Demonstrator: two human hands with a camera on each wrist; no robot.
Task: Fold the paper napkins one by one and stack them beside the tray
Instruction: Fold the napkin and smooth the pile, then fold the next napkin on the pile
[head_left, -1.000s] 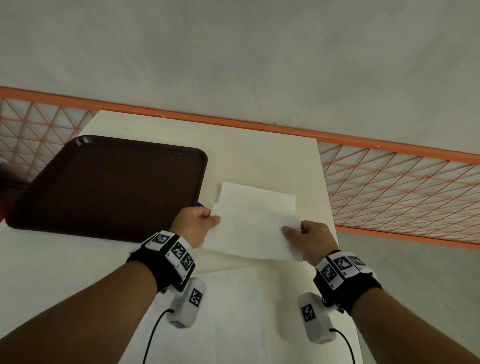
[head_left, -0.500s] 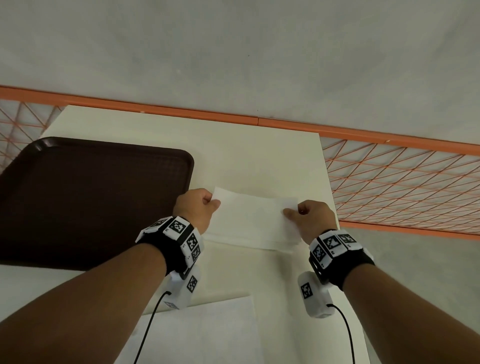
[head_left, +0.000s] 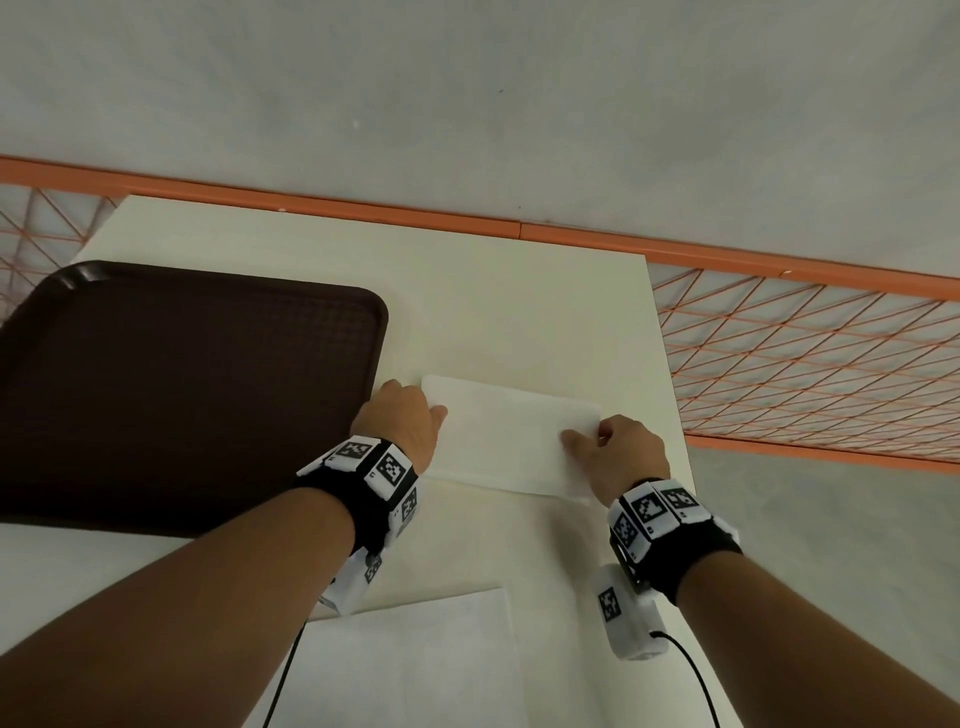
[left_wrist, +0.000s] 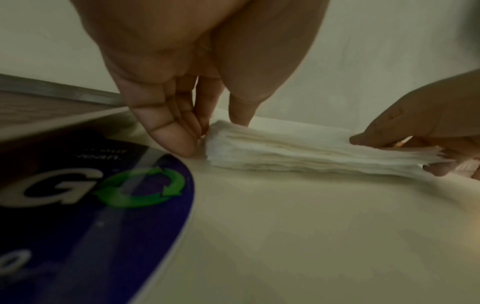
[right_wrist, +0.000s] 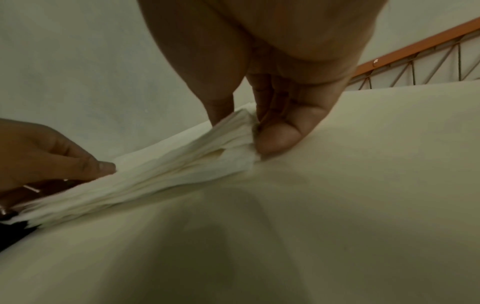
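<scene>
With each end of the stack of folded napkins (head_left: 511, 441) pinched by the left hand (head_left: 402, 421) and right hand (head_left: 621, 449), the edges should be squared beside the tray (head_left: 171, 384) before release.

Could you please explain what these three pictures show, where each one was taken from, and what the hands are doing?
There is no machine here: a person works with bare hands and wears three cameras. The head view looks down from the forehead; the other two sit on the wrists, on the bands with black-and-white markers, and look along the fingers.

On the pale table lies a brown tray, with nothing in it as far as the head view shows. Right of it sits a stack of folded napkins. The left hand holds the stack's left end, thumb on top, and the right hand pinches its right end. The wrist views show the many layers from the side. Nearer the person lies an unfolded napkin. The left wrist view also shows a dark blue label with a green recycling sign on the table.
</scene>
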